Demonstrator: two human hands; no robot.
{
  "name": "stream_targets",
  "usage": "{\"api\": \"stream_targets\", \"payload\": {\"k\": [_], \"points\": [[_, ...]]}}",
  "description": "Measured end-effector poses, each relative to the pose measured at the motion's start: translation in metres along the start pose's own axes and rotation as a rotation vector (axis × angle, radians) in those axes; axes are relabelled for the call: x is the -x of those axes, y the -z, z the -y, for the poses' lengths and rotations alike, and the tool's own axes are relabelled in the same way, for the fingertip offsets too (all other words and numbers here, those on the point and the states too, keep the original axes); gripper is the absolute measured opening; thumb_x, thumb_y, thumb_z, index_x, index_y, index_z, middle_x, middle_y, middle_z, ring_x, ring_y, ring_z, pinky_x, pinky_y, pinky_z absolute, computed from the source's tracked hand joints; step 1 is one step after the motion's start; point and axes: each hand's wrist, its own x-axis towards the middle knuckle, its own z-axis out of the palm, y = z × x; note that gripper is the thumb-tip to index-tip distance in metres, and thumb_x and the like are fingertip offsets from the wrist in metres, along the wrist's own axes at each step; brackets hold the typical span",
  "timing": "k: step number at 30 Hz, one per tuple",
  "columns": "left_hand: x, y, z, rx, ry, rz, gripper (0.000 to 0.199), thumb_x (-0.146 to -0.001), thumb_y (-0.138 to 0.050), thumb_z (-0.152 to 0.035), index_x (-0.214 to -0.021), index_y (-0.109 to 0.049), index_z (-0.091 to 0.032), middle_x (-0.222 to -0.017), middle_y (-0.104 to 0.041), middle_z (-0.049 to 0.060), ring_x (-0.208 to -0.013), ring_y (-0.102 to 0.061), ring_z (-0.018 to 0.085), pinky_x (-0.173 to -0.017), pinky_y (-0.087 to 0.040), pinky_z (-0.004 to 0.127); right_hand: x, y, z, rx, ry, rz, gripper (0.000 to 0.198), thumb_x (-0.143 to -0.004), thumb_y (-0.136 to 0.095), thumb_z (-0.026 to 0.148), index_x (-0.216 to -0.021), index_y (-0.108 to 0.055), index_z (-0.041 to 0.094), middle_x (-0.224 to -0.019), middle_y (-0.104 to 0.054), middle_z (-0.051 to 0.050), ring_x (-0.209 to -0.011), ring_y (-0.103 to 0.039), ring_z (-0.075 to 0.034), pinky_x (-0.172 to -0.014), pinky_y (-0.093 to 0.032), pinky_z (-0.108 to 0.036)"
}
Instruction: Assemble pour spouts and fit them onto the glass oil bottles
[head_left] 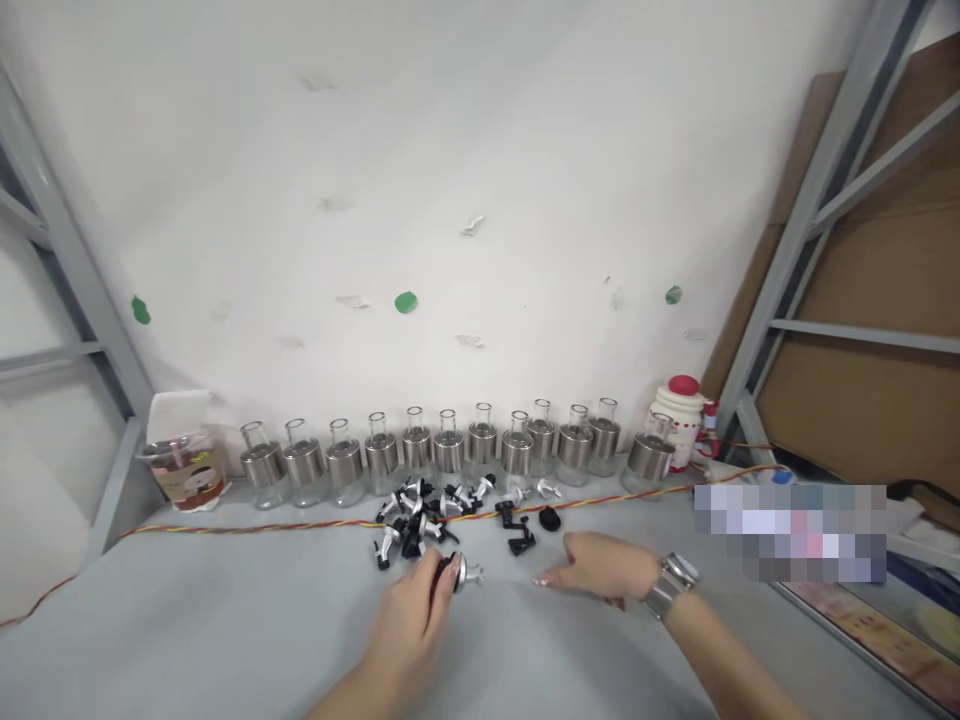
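Note:
My left hand [412,610] is closed around a bottle pourer top [463,573] with a black body and a silver end pointing right. To its right, my right hand [604,568] hovers over or rests on the grey table [517,660], which I cannot tell. Its fingers reach left, apart, and I see nothing in them. Just beyond both hands lies a heap of black and silver pourer tops [412,515]. A round black cap [550,518] and a black angled part [521,543] lie near my right fingertips. Small silver-white pieces [547,488] sit behind them.
Along the white wall stands a row of glass bottles [345,465] with steel bands and open necks. A plastic tub [184,470] is at the left, a red-topped white jar [684,415] at the right. A twisted red-yellow wire [262,527] crosses the table. Metal posts [795,240] frame both sides.

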Motion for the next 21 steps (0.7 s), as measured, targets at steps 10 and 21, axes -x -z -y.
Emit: {"api": "stream_targets", "payload": {"k": [10,21], "points": [[0.0,0.0,0.002,-0.04,-0.026,-0.001,0.028,-0.089,-0.025,-0.039,-0.071,-0.039,-0.023,-0.06,-0.049,-0.003,-0.056,-0.048,0.013,-0.054,-0.033,0.021,0.008,-0.059,0.038,0.456,-0.008,-0.358,0.023,-0.083,-0.04,0.014,-0.083,-0.062,0.008,-0.069,-0.068,-0.021,-0.068,-0.066,-0.031,-0.054,-0.044,-0.035],[0.0,0.0,0.001,-0.072,-0.014,0.004,0.029,-0.089,-0.025,-0.041,-0.071,-0.038,-0.023,-0.059,-0.05,-0.003,-0.055,-0.049,0.014,-0.053,-0.033,0.021,-0.016,-0.053,0.043,0.435,0.197,-0.552,0.027,-0.09,-0.031,0.021,-0.084,-0.056,0.014,-0.067,-0.067,-0.014,-0.061,-0.064,-0.021,-0.058,-0.037,-0.029]]}}
